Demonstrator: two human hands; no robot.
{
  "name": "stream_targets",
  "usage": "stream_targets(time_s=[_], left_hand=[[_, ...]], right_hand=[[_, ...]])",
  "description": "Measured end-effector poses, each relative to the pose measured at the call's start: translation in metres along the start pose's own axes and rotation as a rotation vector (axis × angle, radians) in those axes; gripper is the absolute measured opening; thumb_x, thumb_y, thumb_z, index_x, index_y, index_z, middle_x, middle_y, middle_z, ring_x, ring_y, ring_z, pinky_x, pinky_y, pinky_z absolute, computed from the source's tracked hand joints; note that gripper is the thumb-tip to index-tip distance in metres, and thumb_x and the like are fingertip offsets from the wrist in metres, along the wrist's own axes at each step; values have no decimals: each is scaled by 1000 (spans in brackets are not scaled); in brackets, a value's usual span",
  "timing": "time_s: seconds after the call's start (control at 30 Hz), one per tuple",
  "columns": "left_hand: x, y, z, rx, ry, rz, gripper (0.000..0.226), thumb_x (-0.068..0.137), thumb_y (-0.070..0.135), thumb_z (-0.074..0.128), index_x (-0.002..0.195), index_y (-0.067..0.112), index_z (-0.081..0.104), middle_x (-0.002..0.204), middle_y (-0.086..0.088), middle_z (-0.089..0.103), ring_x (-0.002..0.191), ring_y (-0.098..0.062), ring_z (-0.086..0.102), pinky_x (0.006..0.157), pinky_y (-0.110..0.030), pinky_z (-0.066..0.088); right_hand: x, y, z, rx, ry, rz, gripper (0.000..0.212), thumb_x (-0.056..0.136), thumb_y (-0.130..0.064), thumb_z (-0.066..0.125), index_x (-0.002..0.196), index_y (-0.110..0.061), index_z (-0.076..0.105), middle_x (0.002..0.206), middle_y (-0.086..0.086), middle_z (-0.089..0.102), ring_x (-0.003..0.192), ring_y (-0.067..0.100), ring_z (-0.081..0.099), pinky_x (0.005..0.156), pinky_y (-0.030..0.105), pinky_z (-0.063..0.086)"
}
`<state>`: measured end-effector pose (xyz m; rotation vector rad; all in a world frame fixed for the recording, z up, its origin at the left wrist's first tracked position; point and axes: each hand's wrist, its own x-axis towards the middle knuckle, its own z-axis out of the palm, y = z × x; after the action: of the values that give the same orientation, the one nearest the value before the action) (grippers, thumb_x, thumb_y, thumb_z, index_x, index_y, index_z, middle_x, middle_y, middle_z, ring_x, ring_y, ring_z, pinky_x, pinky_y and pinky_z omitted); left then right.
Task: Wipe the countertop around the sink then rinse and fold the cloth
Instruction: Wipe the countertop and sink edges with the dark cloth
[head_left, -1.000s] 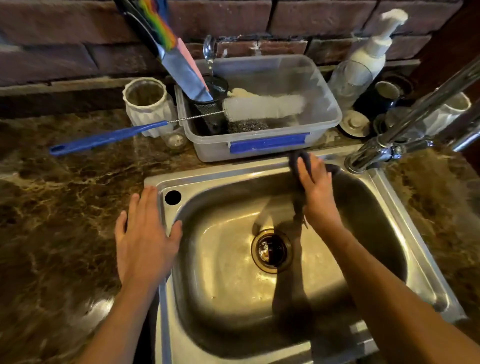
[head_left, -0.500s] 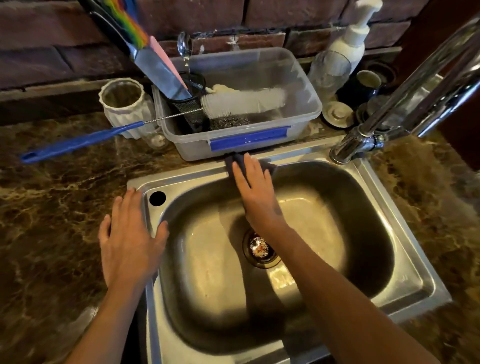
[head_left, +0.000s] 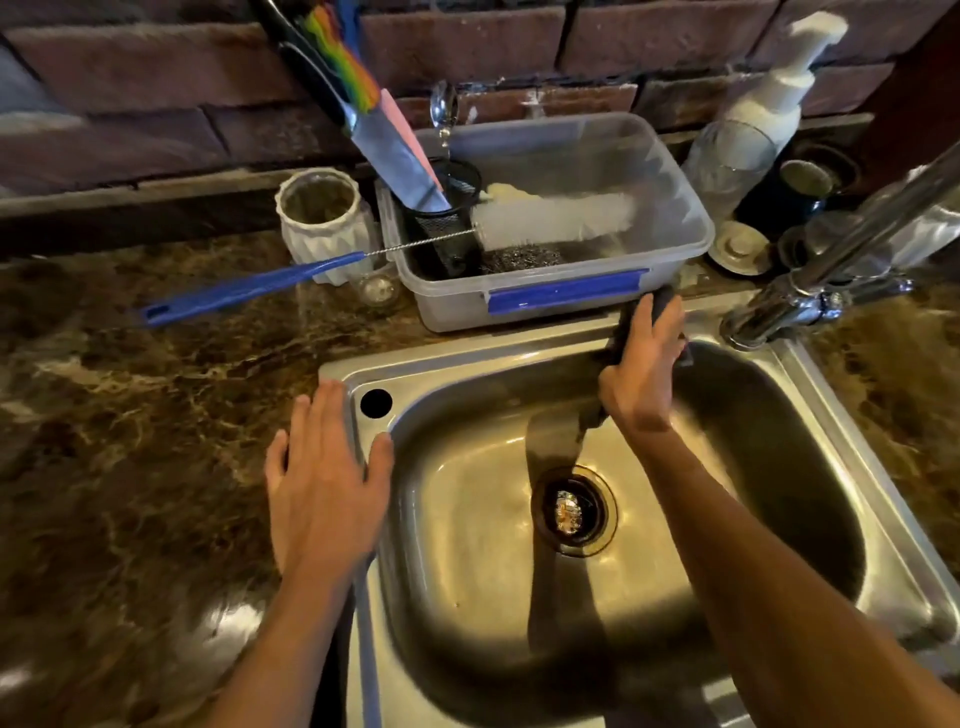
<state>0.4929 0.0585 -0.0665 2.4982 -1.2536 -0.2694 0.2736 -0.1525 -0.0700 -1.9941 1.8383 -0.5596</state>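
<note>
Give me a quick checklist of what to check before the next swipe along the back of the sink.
1. Cloth under right hand: ok, the hand presses the dark cloth on the sink's back rim.
2. Left hand steady: ok, flat on the countertop at the sink's left edge.
3. Plastic tub clear of the path: not ok, it sits right behind the rim.
4. Faucet clear: cannot tell, close to the right.
5. Water running: ok, none visible.
6. Rim already clean: cannot tell.
</note>
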Motion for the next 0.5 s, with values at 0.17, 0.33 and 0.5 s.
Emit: stream_targets(time_s=[0.17,0.33,0.5], left_hand=[[-2,0,-7,-245,27,-59,58,105,38,35,159,21,22,166,3,25,154,-12,17,127,-38,7],[-12,-14,-19,-528,56,-57,61,101,29,41,159,21,23,168,7,13,153,-2,9,127,-37,12],[-51,-61,-19,59,26,-67,55,103,26,42,156,15,31,169,-2,10,156,-21,7,127,-44,9]], right_hand=[[-66,-75,43,142,-148,-59,89,87,13,58,160,-15,14,168,12,-15,154,32,-15,125,44,0],[-113,-146,81,102,-453,-426,88,82,10,59,158,-14,23,169,12,-8,155,27,-14,124,50,-11],[-114,-154,83,75,-494,-516,83,79,19,46,155,-13,35,169,8,7,156,23,-4,117,35,-19]])
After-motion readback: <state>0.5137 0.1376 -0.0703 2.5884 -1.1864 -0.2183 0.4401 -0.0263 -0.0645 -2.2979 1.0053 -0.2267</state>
